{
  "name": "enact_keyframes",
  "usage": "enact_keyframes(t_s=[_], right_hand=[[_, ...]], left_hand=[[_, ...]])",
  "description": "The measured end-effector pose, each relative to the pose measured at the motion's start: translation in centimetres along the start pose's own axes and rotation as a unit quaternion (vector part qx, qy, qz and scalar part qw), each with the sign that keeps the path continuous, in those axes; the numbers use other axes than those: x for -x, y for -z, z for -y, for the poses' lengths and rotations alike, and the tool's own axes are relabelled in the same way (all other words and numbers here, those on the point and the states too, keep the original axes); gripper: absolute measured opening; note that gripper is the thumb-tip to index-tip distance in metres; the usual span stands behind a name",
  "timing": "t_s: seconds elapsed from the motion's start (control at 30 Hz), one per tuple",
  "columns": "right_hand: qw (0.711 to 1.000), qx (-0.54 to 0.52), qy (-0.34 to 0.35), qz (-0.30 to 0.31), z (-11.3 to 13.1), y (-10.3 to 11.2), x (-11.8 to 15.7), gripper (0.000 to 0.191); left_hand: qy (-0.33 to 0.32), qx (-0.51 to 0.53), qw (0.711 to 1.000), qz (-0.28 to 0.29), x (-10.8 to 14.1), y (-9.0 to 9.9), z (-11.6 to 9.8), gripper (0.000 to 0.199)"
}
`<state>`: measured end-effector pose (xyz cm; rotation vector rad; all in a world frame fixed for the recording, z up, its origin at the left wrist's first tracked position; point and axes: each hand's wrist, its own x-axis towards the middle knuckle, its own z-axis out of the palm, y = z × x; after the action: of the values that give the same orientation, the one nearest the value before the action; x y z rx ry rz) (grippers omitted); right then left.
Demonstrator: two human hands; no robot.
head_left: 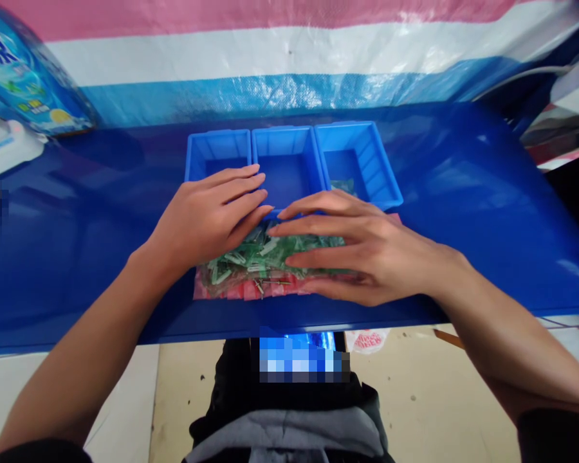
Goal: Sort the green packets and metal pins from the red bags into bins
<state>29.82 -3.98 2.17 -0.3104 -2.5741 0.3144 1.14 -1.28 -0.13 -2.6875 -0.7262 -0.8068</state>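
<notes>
My left hand (pixel 212 215) lies palm down with its fingers stretched out, over the left part of a pile of small clear-and-green plastic packets (pixel 241 257). Over the right part of the pile, my right hand (pixel 361 247) has its fingers spread, and neither hand grips anything that I can see. Pale slim pieces show inside the packets. Thin metal pins or screws (pixel 270 281) lie at the near edge, on a pink sheet or bag (pixel 236 290). My hands hide much of the pile; whether the palms touch it I cannot tell.
Three blue bins stand side by side behind the pile: left (pixel 219 145), middle (pixel 284 170) and right (pixel 352 145). A greenish packet (pixel 343 186) lies in the right bin. At the far left are a blue detergent bag (pixel 33 83) and a white object (pixel 4 145) on the blue table (pixel 77 257).
</notes>
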Motion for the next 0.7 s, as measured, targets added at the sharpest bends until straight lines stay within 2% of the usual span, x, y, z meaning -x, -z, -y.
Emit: enact_keyframes(t_s=[0.27,0.37,0.5,0.6,0.7], right_hand=[[1.000,0.007,-0.008,0.022,0.34,-0.09,-0.13,0.024],[1.000,0.023,-0.002,0.007,0.17,-0.10,-0.18,0.028],[0.997,0.003,-0.013,-0.076,0.14,-0.05,0.10,0.027],[0.982,-0.018,-0.105,-0.156,0.37,0.23,0.42,0.041],[0.955,-0.038,-0.194,-0.219,0.53,0.54,0.53,0.059]], left_hand=[[0.017,0.004,0.999,-0.035,-0.26,0.17,-0.36,0.011],[0.013,-0.007,0.998,-0.055,-0.40,0.20,-0.55,0.011],[0.023,-0.048,0.995,-0.088,-0.56,0.49,-0.70,0.029],[0.022,-0.069,0.991,-0.114,-0.76,0.60,-0.71,0.045],[0.005,-0.065,0.987,-0.148,-0.93,0.50,-0.81,0.050]])
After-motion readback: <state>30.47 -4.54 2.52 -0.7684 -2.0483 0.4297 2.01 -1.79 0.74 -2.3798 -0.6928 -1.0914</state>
